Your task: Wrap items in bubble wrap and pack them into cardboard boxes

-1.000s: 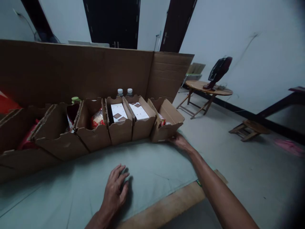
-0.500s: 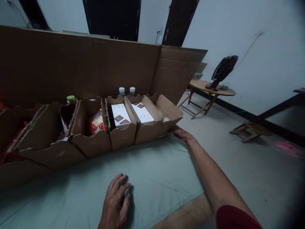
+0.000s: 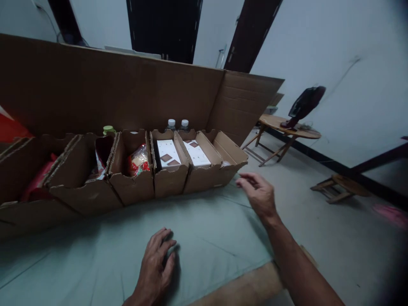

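My left hand (image 3: pixel 157 259) rests on the pale green cloth (image 3: pixel 204 238), fingers loosely apart and holding nothing. Just off the right end of the box row, my right hand (image 3: pixel 259 193) hangs in the air with curled fingers apart and nothing visible in them. The rightmost cardboard bin (image 3: pixel 234 146) is nearest to it, with a small gap between. Two neighbouring bins hold white printed boxes, a left one (image 3: pixel 168 153) and a right one (image 3: pixel 197 154). A bin further left contains a red and clear snack packet (image 3: pixel 139 160).
A tall cardboard panel (image 3: pixel 127 89) stands behind the bins. Two white-capped bottles (image 3: pixel 171 124) and a green-lidded container (image 3: pixel 109 129) show behind them. To the right are a wooden table (image 3: pixel 270 121) with a dark fan (image 3: pixel 306 104) and a low stool (image 3: pixel 342 186).
My right hand has come away from the rightmost bin's lower front corner, back towards me. My left hand stays on the cloth. The view has shifted slightly left.
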Tool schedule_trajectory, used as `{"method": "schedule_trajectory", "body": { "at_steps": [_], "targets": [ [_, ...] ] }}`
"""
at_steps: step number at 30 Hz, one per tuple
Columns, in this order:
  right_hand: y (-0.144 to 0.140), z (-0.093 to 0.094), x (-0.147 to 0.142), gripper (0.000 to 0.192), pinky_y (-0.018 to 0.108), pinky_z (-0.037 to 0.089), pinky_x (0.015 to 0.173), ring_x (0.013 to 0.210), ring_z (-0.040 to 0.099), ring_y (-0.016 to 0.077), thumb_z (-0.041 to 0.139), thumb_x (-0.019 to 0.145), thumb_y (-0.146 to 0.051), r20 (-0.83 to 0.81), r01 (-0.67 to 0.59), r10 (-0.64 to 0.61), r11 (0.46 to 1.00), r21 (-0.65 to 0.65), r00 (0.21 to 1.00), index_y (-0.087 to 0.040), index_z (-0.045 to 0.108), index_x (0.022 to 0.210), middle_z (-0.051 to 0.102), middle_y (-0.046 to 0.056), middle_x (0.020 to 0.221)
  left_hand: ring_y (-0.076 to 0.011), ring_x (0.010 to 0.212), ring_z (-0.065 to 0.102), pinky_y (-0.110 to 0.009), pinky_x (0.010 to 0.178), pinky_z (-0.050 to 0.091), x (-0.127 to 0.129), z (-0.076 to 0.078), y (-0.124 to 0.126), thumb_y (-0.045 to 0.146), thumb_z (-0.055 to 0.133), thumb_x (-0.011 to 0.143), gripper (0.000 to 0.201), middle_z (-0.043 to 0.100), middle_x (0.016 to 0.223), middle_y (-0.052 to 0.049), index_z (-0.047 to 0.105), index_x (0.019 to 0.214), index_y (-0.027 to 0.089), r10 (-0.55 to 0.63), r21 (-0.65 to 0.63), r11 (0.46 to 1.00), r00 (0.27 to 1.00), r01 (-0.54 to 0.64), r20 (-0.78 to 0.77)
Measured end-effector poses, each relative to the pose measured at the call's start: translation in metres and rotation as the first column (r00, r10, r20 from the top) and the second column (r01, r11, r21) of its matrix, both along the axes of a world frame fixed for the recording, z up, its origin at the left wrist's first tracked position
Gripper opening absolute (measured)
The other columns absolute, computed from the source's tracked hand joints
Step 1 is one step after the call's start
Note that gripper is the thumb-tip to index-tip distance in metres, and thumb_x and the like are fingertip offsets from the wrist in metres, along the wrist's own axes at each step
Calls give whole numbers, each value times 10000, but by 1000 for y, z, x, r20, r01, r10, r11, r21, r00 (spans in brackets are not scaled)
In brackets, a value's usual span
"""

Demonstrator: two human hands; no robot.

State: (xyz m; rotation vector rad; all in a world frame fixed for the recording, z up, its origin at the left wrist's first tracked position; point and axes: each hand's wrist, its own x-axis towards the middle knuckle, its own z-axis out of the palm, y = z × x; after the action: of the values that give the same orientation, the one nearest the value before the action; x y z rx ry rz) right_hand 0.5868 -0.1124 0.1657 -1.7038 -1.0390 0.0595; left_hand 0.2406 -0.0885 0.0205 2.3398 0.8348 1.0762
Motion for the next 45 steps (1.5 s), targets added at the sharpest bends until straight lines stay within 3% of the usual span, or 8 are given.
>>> {"method": "schedule_trajectory", "body": {
  "at_steps": [4,10,19,23,26,33,37,45],
  "targets": [
    [38,27,-64,612,302,512,721,716,679,196,596,857,-299,273,-154,279,903,-402,920,-251,513,1462,745,9,852,-290,1193,658,-473,947,599,-1,-1,5,220,538,902,237,710,1237,-145,745,1018,215,16,-18,1000,999,-15,49],
    [63,47,-87,294,333,484,758,912,719,293,534,842,-158,441,54,270,801,-596,856,-203,739,1047,775,106,942,-301,1098,691,-489,896,606,-5,6,25,273,539,881,263,722,1161,-156,763,976,175,115,-115,988,989,-104,92],
    [-150,34,-78,176,319,552,657,746,732,233,565,818,-273,328,-149,339,860,-489,882,-299,726,882,777,1,856,-294,1176,651,-432,880,594,-10,17,14,285,573,870,305,660,1285,-162,720,1114,174,144,-326,943,963,-65,226],
    [-237,0,-65,476,376,613,761,884,750,279,685,819,-379,299,64,-4,980,-188,954,-329,643,1290,768,63,1112,-303,1264,596,-431,889,586,-3,35,3,273,573,875,454,586,1418,-160,611,1322,203,75,-410,912,971,26,227],
    [-261,-36,-73,732,392,621,811,945,748,287,651,882,-451,140,195,-182,977,-91,973,-251,387,1535,713,135,1250,-324,1397,481,-520,1105,451,25,53,1,273,613,832,670,483,1539,-153,459,1481,218,-34,-458,877,969,145,243],
    [-213,-89,-117,568,404,595,920,1095,698,309,631,862,-562,38,146,-142,975,-169,989,-186,613,1287,735,131,1145,-340,1335,532,-524,1146,399,66,69,-1,347,668,761,730,569,1447,-156,481,1444,171,-123,-533,793,934,296,335],
    [-172,-81,-138,489,433,576,960,1117,686,325,627,866,-529,-28,-39,34,979,-199,999,-192,666,1218,724,143,1178,-312,1178,625,-480,1032,506,1,48,-20,415,650,808,546,633,1319,-134,578,1306,201,137,-516,856,947,34,289],
    [-66,-73,-183,520,434,533,999,1190,633,306,648,824,-374,-152,-359,343,929,-92,927,-209,587,1313,677,118,1253,-303,1121,626,-428,923,534,-106,48,-30,558,665,794,598,623,1279,-123,558,1270,213,513,-582,731,849,-356,125]
  ]
}}
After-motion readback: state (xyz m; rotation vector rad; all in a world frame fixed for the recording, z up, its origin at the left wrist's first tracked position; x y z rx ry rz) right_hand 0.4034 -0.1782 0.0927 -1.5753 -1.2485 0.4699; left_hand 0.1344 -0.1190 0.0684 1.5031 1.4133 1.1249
